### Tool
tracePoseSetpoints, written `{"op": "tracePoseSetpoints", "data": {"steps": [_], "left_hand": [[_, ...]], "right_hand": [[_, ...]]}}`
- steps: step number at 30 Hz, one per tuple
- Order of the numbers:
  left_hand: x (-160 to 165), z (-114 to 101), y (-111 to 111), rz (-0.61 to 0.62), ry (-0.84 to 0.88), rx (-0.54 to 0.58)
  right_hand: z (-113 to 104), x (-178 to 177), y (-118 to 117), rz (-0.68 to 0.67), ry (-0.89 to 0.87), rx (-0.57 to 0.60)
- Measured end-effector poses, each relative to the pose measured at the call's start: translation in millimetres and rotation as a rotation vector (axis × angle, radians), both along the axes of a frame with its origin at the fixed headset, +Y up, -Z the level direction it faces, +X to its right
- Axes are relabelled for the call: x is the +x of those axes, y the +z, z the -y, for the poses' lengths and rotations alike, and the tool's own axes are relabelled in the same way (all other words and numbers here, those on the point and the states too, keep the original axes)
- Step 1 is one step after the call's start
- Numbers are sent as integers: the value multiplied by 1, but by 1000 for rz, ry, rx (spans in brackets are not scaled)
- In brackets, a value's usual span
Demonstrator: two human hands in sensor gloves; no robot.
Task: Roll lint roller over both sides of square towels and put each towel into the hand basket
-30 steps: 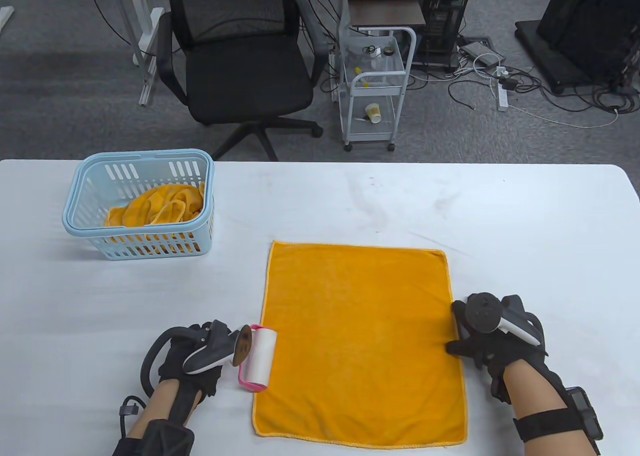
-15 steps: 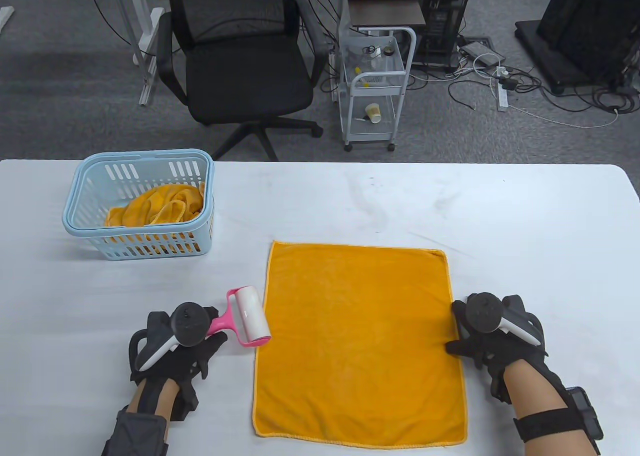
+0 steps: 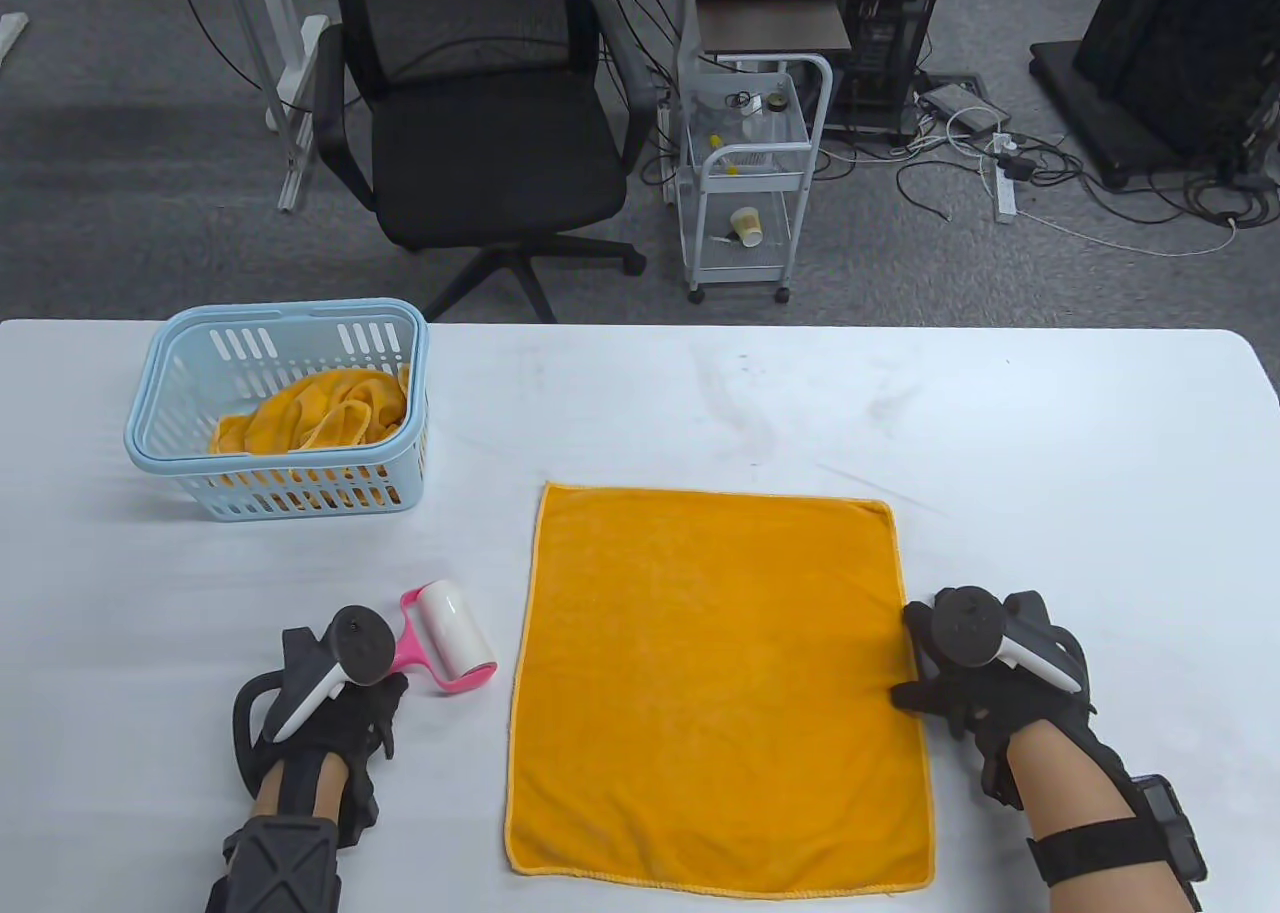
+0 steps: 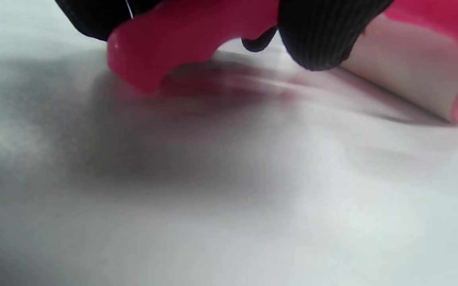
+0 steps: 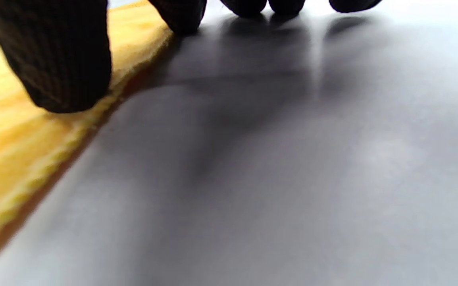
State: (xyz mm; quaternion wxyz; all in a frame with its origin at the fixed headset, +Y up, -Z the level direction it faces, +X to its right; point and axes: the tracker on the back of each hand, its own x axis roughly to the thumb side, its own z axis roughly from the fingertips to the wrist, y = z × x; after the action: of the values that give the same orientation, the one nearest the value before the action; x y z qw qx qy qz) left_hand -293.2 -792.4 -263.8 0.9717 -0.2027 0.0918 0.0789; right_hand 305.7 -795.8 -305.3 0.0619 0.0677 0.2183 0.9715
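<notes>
An orange square towel [image 3: 715,688] lies flat on the white table [image 3: 700,413]. My left hand [image 3: 372,701] grips the pink handle of the lint roller [image 3: 455,635], which rests on the table just left of the towel and apart from it. In the left wrist view the gloved fingers [image 4: 320,35] curl round the pink handle [image 4: 189,35], with the white roll [image 4: 403,79] beside them. My right hand [image 3: 960,688] lies flat at the towel's right edge. Its thumb [image 5: 62,59] presses the towel's hem [image 5: 14,131], while the other fingertips touch bare table.
A light blue hand basket [image 3: 275,453] stands at the back left of the table and holds a crumpled orange towel [image 3: 320,413]. Beyond the far edge are an office chair [image 3: 480,133] and a white trolley [image 3: 750,173].
My left hand turned palm down and drew the lint roller left, off the towel's left edge and down onto the table. The right hand and the towel stayed put.
</notes>
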Motion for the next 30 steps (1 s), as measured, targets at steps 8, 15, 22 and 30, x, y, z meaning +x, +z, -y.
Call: {"op": "tracePoseSetpoints", "data": {"steps": [8, 15, 22, 30], "left_hand": [[26, -58, 7, 83, 105, 180], [137, -109, 3, 386, 124, 257], [229, -102, -6, 590, 88, 208], [274, -31, -21, 680, -56, 5]], "right_hand": [[-1, 0, -1, -8, 5, -9], [-1, 0, -1, -7, -2, -10], [-1, 1, -1, -4, -5, -10], [-1, 2, 0, -3, -15, -16]]}}
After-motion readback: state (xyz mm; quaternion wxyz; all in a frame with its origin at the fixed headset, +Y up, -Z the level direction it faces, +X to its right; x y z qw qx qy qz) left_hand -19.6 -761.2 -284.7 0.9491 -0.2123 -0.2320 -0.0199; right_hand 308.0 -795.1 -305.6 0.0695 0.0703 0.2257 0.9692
